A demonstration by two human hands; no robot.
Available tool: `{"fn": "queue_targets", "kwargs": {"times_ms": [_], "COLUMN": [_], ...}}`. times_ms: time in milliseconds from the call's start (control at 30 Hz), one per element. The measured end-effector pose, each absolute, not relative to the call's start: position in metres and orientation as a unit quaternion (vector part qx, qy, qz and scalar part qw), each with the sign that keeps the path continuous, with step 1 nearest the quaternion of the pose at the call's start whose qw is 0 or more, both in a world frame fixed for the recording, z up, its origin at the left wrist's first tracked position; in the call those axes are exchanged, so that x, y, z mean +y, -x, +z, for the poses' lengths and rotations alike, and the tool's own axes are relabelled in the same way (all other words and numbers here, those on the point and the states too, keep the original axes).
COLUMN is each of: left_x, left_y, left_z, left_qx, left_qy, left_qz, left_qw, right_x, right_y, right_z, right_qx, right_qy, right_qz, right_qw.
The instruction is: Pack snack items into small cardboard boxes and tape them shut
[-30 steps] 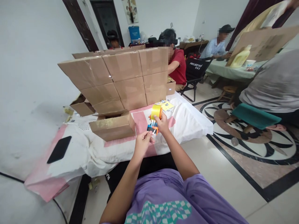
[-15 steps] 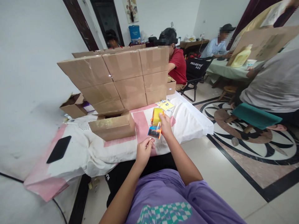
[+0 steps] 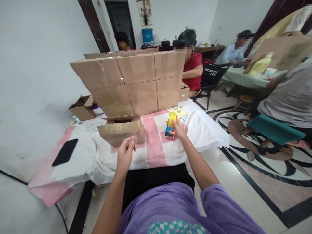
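My right hand [image 3: 179, 128] is closed around a tape dispenser [image 3: 171, 127] with a yellow roll and an orange and blue body, held above the cloth. My left hand [image 3: 125, 153] pinches what looks like a short strip of clear tape [image 3: 137, 139], faint against the background. Just beyond that hand stands a small cardboard box [image 3: 119, 131] with its top open. The strip overlaps the box's near right side in view; whether it touches the box I cannot tell.
Stacked cardboard boxes [image 3: 141, 83] form a wall behind. A black phone-like slab [image 3: 65, 152] lies on the cloth at left, and a yellow card [image 3: 179, 112] beyond the dispenser. A co-worker in a red shirt [image 3: 195, 73] sits behind the stack.
My left hand has moved left, away from the dispenser, with the clear strip in its fingers. My right hand still holds the dispenser, which has turned more upright.
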State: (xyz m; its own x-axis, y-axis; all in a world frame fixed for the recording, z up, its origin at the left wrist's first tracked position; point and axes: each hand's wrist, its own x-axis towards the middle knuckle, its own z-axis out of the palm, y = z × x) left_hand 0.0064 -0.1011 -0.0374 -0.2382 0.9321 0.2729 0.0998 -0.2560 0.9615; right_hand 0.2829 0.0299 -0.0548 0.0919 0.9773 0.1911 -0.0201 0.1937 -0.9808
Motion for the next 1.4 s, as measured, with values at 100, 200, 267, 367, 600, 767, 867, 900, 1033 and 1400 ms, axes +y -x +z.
{"fn": "queue_targets", "kwargs": {"times_ms": [100, 200, 267, 367, 600, 767, 867, 900, 1033, 1400], "left_x": [-0.098, -0.097, -0.097, -0.097, -0.102, -0.055, -0.014, -0.004, 0.006, -0.017], "left_y": [-0.003, 0.002, 0.003, -0.004, -0.007, 0.045, 0.075, 0.082, 0.098, 0.090], "left_z": [-0.024, -0.014, -0.012, -0.014, -0.028, 0.003, 0.019, 0.018, 0.000, -0.011], "left_qx": [0.501, 0.511, 0.516, 0.511, 0.488, 0.608, 0.639, 0.643, 0.628, 0.612], "left_qy": [-0.509, -0.512, -0.524, -0.560, -0.677, -0.672, -0.661, -0.678, -0.744, -0.765], "left_qz": [0.610, 0.608, 0.597, 0.567, 0.404, 0.422, 0.365, 0.328, 0.225, 0.193], "left_qw": [0.343, 0.329, 0.320, 0.322, 0.375, -0.003, -0.146, -0.140, -0.029, -0.055], "right_x": [0.041, 0.027, 0.009, -0.018, -0.031, -0.019, -0.012, -0.008, 0.026, 0.102], "right_y": [-0.288, -0.295, -0.284, -0.238, -0.172, -0.200, -0.195, -0.189, -0.146, -0.086], "right_z": [-0.069, -0.062, -0.047, -0.020, 0.027, 0.060, 0.075, 0.076, 0.062, 0.020], "right_qx": [-0.510, -0.480, -0.515, -0.678, -0.745, -0.658, -0.658, -0.660, -0.685, -0.855], "right_qy": [0.508, 0.560, 0.547, 0.414, 0.267, 0.263, 0.252, 0.247, 0.245, 0.426], "right_qz": [0.400, 0.313, 0.259, 0.270, 0.299, 0.398, 0.466, 0.483, 0.496, 0.186], "right_qw": [0.567, 0.598, 0.606, 0.545, 0.533, 0.583, 0.535, 0.519, 0.473, 0.230]}}
